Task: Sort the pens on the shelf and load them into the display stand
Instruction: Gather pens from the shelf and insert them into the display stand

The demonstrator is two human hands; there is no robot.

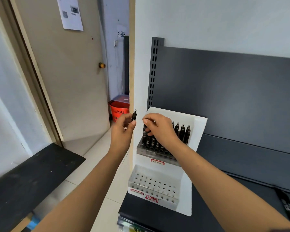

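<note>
**A:** Where's the pen relative to the rack right now?

**B:** Your left grip (123, 127) is closed round a pen (134, 116). The pen is upright, long axis near vertical, one end poking out above your fingers. It sits just left of the stand (199, 131), about level with the tops of the pens in the top rack (151, 151). Your right grip (159, 129) is over that rack's left end, fingers curled, pinching the top of a racked pen (145, 129).

**A:** So which hand loads it?

**B:** I'd guess the left. The rack lies right of the pen and below it, so hop right, then go straight down, no turning needed. Watch your right grip though, it's covering the nearest holes. The bottom rack (154, 185) shows only empty holes.
</note>
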